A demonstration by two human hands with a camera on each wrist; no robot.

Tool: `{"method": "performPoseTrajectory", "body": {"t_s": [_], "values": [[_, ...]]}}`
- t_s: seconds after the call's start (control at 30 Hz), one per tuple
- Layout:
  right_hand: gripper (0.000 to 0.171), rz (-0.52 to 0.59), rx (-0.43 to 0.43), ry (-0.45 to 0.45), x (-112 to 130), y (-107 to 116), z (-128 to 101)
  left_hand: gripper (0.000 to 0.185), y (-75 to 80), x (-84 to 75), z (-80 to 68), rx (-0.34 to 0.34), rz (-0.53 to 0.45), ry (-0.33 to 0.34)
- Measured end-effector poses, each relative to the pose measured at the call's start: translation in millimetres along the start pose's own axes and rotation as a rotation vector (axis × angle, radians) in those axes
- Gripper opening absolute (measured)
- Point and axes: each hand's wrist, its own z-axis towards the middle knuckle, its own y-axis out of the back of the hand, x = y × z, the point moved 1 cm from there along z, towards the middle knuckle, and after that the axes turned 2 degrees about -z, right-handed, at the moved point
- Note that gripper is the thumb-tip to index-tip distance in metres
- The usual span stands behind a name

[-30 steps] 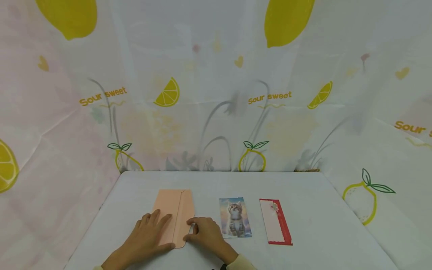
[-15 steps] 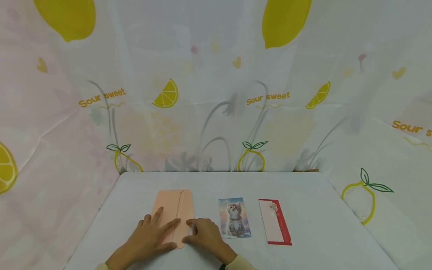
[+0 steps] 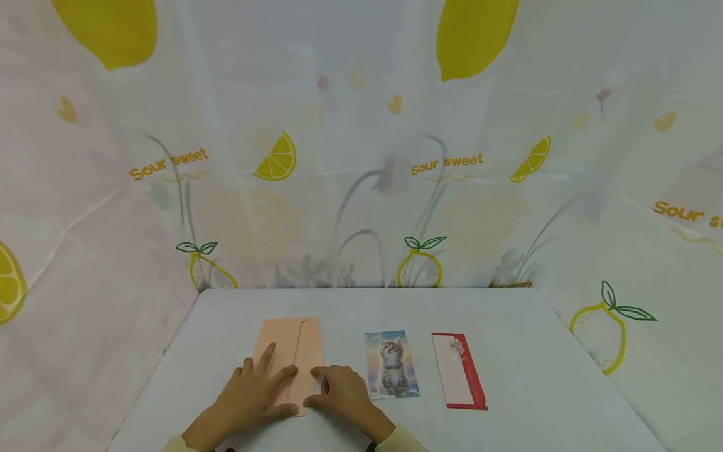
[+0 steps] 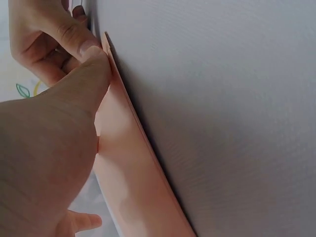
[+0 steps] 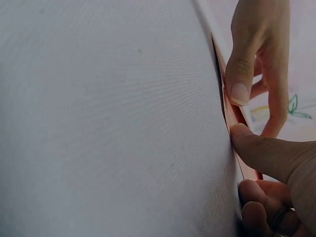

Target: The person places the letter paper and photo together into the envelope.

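The left hand [image 3: 248, 395] is lying spread and flat on the peach envelope [image 3: 290, 351], pinning it to the desk [image 3: 536, 376], while the right hand [image 3: 341, 395] is pinching the near corner of its flap. Opening seems underway; lifting the flap comes next. Beyond the right hand are lying a kitten card [image 3: 391, 365] and a red-edged card [image 3: 457, 370].

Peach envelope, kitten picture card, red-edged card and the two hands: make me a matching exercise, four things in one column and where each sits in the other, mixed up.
Things:
1. peach envelope
2. kitten card
3. red-edged card
4. right hand

Places:
A. farthest right on the table
B. between the envelope and the red-edged card
C. under the left hand, farthest left
D. at the envelope's near right edge, fingers curled on it

Pairs: 1-C, 2-B, 3-A, 4-D
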Motion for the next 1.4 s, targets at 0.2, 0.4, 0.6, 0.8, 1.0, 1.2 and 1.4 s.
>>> {"method": "performPoseTrajectory", "body": {"t_s": [0.2, 0.4, 0.6, 0.8, 1.0, 1.2, 1.4], "values": [[0.066, -0.027, 0.005, -0.003, 1, 1, -1, 0.079, -2.5, -2.0, -0.1, -0.053, 0.032, 0.000], [0.067, -0.033, 0.019, -0.007, 2, 3, -1, 0.082, -3.1, -2.5, -0.6, -0.045, 0.055, 0.022], [0.067, -0.037, 0.020, -0.002, 0, 2, -1, 0.083, -4.9, -2.3, 0.4, -0.017, 0.030, 0.054], [0.068, -0.057, 0.021, 0.005, 0, 2, -1, 0.085, -5.5, -3.3, 2.1, 0.020, -0.018, 0.078], [0.069, -0.052, 0.027, -0.007, 0, 2, 1, 0.090, -0.3, -0.6, 5.3, 0.064, 0.025, 0.047], [0.069, -0.042, 0.041, -0.013, 0, 4, 1, 0.091, 1.6, 2.9, 8.1, 0.099, 0.016, 0.021], [0.068, -0.045, 0.042, -0.008, 1, 3, 1, 0.086, 3.1, 1.9, 10.8, 0.061, 0.012, 0.021]]}}
